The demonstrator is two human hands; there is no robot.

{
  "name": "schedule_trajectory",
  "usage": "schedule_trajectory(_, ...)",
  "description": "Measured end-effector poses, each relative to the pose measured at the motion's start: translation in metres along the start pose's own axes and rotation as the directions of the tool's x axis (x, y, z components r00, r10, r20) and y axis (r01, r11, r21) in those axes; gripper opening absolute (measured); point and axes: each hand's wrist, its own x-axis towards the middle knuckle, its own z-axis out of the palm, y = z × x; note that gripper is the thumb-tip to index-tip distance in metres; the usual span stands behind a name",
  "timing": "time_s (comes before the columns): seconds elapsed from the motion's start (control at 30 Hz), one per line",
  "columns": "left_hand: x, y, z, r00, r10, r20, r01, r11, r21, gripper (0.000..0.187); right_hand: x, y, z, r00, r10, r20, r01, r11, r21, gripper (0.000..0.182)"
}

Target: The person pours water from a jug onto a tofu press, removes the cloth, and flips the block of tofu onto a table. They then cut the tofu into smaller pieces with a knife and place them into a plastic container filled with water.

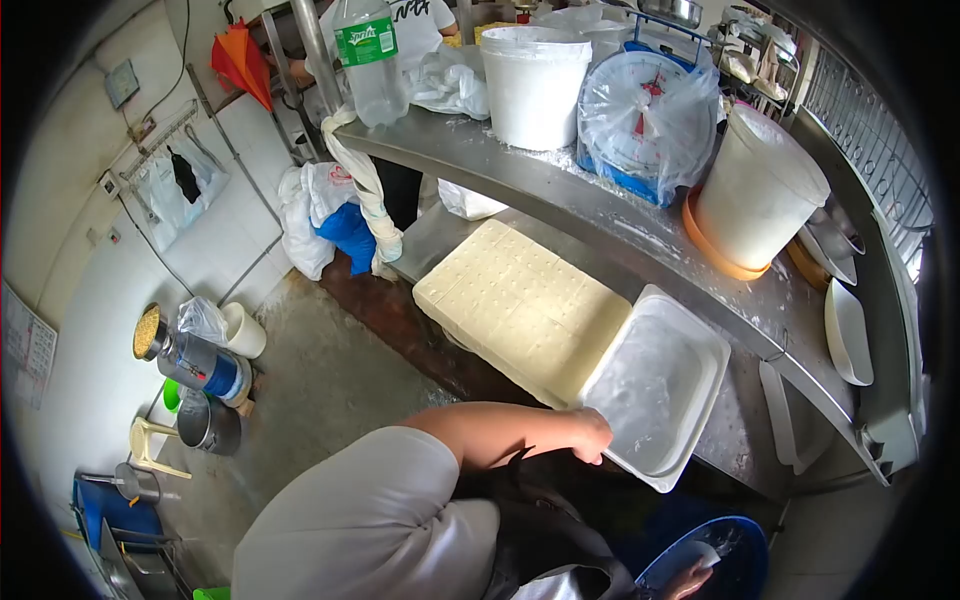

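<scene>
My left hand [592,436] is closed at the near left edge of a shallow white plastic tray [712,400], its fingers curled at the rim. The tray's inside has a thin whitish, powdery or wet film. Beside it on the left lies a large cream-coloured slab [520,300] with rounded edges and rows of small dimples on top; the tray touches or overlaps its right end. Low on the right, my right hand [690,578] is inside a blue barrel [762,560], holding a pale, thin object [700,553] whose kind I cannot make out.
Above the slab runs a metal shelf [640,205] with a bottle [372,80], white buckets [535,90] and a plastic-wrapped dial scale [645,120]. Another white tray [795,425] leans at right. Pots and a stool [150,445] stand along the left wall. Someone in white is behind the shelf.
</scene>
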Motion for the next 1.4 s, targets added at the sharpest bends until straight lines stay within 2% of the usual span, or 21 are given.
schedule_trajectory(0.03,0.005,-0.003,0.006,1.0,0.026,-0.007,-0.025,1.0,0.017,0.046,0.007,-0.026,-0.026,0.997,0.046,0.062,-0.047,0.999,0.018,0.044)
schedule_trajectory(0.1,0.005,-0.002,0.007,0.998,0.059,-0.015,-0.058,0.998,0.031,0.046,-0.011,-0.165,-0.109,0.972,-0.148,-0.181,0.163,0.984,0.076,0.045)
schedule_trajectory(0.13,-0.003,0.001,0.004,0.998,0.066,-0.011,-0.066,0.998,0.021,0.048,-0.007,-0.205,-0.134,0.906,-0.365,-0.216,0.383,0.922,0.05,0.041)
schedule_trajectory(0.17,-0.006,0.003,0.002,0.997,0.075,-0.008,-0.075,0.997,0.012,0.049,0.005,-0.214,-0.15,0.902,-0.408,-0.142,0.41,0.912,-0.011,0.031)
schedule_trajectory(0.23,0.0,0.002,0.005,0.994,0.102,-0.031,-0.103,0.994,-0.026,0.05,0.01,-0.302,-0.206,0.846,-0.533,-0.007,0.533,0.846,-0.031,0.041)
schedule_trajectory(0.3,0.012,0.001,0.012,0.989,0.138,-0.053,-0.141,0.988,-0.067,0.051,0.05,-0.284,-0.202,0.767,-0.629,0.126,0.624,0.778,0.078,0.044)
schedule_trajectory(0.43,0.061,0.009,0.031,0.938,0.178,-0.298,-0.3,0.848,-0.437,0.047,0.047,-0.431,-0.227,0.697,-0.48,0.533,0.491,0.861,0.132,0.052)
schedule_trajectory(0.5,0.063,0.026,0.026,0.941,-0.038,-0.336,-0.211,0.712,-0.669,0.037,0.048,-0.47,-0.214,0.557,-0.597,0.577,0.698,0.713,0.063,0.052)
schedule_trajectory(0.53,0.06,0.033,0.021,0.937,-0.134,-0.324,-0.167,0.64,-0.75,0.037,0.043,-0.493,-0.211,0.532,-0.565,0.631,0.686,0.724,0.069,0.051)
schedule_trajectory(0.63,0.103,0.026,0.049,0.887,0.001,-0.462,-0.353,0.648,-0.675,0.034,0.021,-0.55,-0.198,0.483,-0.398,0.78,0.679,0.732,-0.046,0.049)
schedule_trajectory(0.7,0.081,0.027,0.028,0.971,-0.212,-0.109,-0.111,0.001,-0.994,0.011,0.012,-0.571,-0.187,0.452,-0.347,0.822,0.732,0.67,-0.119,0.046)
schedule_trajectory(0.8,0.18,-0.039,0.112,0.901,0.206,-0.382,-0.392,0.005,-0.92,0.013,-0.011,-0.615,-0.181,0.407,-0.258,0.876,0.797,0.569,-0.203,0.042)
schedule_trajectory(0.83,0.178,-0.037,0.112,0.9,0.219,-0.376,-0.386,0.001,-0.923,0.013,-0.016,-0.625,-0.181,0.401,-0.22,0.889,0.811,0.537,-0.232,0.039)
schedule_trajectory(0.9,0.156,-0.028,0.094,0.955,-0.209,-0.211,-0.2,0.075,-0.977,0.021,-0.021,-0.63,-0.169,0.375,-0.241,0.895,0.828,0.522,-0.206,0.034)
schedule_trajectory(0.93,0.049,-0.01,0.007,0.966,-0.244,-0.082,0.0,0.317,-0.948,0.035,-0.028,-0.637,-0.164,0.325,-0.256,0.911,0.879,0.437,-0.191,0.038)
schedule_trajectory(1.0,0.054,-0.016,0.01,0.965,-0.246,-0.092,-0.002,0.342,-0.94,0.042,-0.038,-0.649,-0.152,0.26,-0.235,0.936,0.935,0.303,-0.184,0.044)
schedule_trajectory(1.07,0.052,-0.023,0.008,0.962,-0.251,-0.104,-0.007,0.362,-0.932,0.048,-0.042,-0.65,-0.148,0.279,-0.253,0.926,0.941,0.267,-0.21,0.044)
schedule_trajectory(1.17,0.039,-0.051,0.009,0.99,-0.129,-0.06,-0.038,0.167,-0.985,0.047,-0.042,-0.641,-0.154,0.359,-0.304,0.883,0.921,0.267,-0.283,0.043)
schedule_trajectory(1.23,0.025,-0.083,0.017,0.971,-0.045,-0.234,-0.234,0.01,-0.972,0.04,-0.036,-0.629,-0.172,0.518,-0.446,0.73,0.849,0.371,-0.376,0.03)
schedule_trajectory(1.3,-0.034,-0.126,0.002,0.974,0.054,-0.221,-0.21,-0.15,-0.966,0.034,-0.017,-0.585,-0.179,0.671,-0.327,0.665,0.717,0.514,-0.471,0.039)
schedule_trajectory(1.4,-0.109,-0.208,0.01,0.96,-0.1,-0.263,-0.264,0.001,-0.964,0.029,0.0,-0.481,-0.172,0.833,-0.263,0.487,0.547,0.524,-0.653,0.044)
